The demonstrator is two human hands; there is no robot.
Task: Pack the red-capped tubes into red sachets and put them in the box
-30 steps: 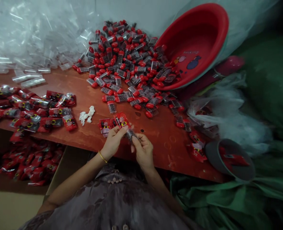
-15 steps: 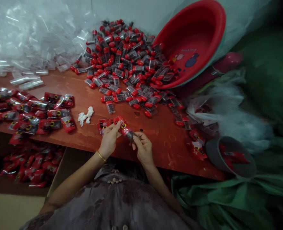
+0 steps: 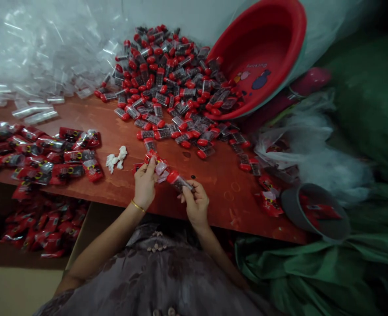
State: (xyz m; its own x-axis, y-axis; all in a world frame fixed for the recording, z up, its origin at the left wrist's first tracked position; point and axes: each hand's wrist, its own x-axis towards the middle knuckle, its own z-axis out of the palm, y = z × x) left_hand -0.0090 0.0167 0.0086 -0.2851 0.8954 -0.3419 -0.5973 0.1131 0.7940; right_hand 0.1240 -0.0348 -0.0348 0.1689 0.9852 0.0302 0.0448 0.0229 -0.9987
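My left hand (image 3: pixel 144 188), with a gold bracelet at its wrist, pinches a red printed wrapper (image 3: pixel 152 154) between thumb and fingers. Pale flaps of it (image 3: pixel 161 169) show beside the fingertips. In the closed fingers of my right hand (image 3: pixel 197 205) is a small clear container (image 3: pixel 179 181), its red cap pointing left toward the wrapper. A narrow gap seems to lie between cap and wrapper. Part of another red wrapper (image 3: pixel 137 167) shows behind my left hand. Just beyond, a large heap of similar red-capped containers (image 3: pixel 161 87) covers the back of the table.
A red basin (image 3: pixel 275 26) leans at the heap's right. Clear plastic sleeves (image 3: pixel 36 115) pile up at back left, near red-wrapped containers (image 3: pixel 72 169). More red packets (image 3: pixel 45 228) fill a box below. White scraps (image 3: pixel 116 158) and a grey bin (image 3: pixel 295 213) stand on the table (image 3: pixel 213 188).
The wrapper and the container, together before, are now apart. My left hand has shifted a little left with the wrapper, and the container's red cap is now in sight.
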